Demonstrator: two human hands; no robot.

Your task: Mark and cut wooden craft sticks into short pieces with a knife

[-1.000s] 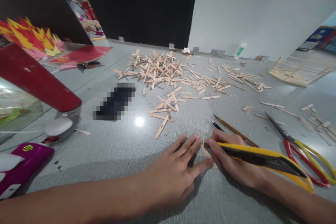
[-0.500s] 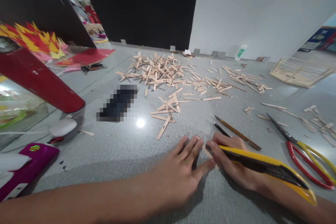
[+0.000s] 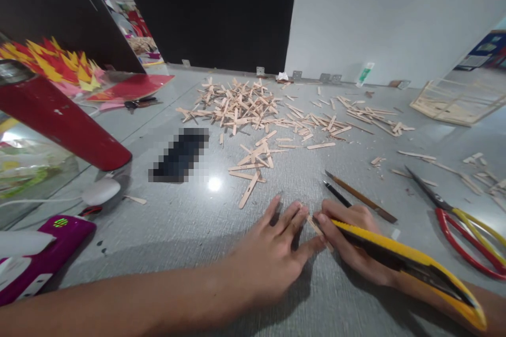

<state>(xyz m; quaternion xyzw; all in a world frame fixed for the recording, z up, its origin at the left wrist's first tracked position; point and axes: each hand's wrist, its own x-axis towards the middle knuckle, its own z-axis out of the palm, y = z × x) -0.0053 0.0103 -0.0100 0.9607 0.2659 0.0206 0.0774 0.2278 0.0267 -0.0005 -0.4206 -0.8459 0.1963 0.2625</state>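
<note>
Left hand [image 3: 272, 255] lies flat, fingers spread, pinning a short pale wooden craft stick [image 3: 316, 228] to the grey worktop [image 3: 190, 221]. Right hand [image 3: 356, 245] is wrapped around a yellow-and-black utility knife [image 3: 407, 263], its tip at the stick. Just beyond lie a thin brown pencil [image 3: 361, 198] and red-and-yellow scissors [image 3: 458, 221]; a heap of loose sticks [image 3: 237, 105] sits farther back.

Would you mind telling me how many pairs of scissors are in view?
1. The red and yellow handled scissors lie on the grey floor, right of the right hand holding the yellow utility knife. Others may be hidden.
</note>
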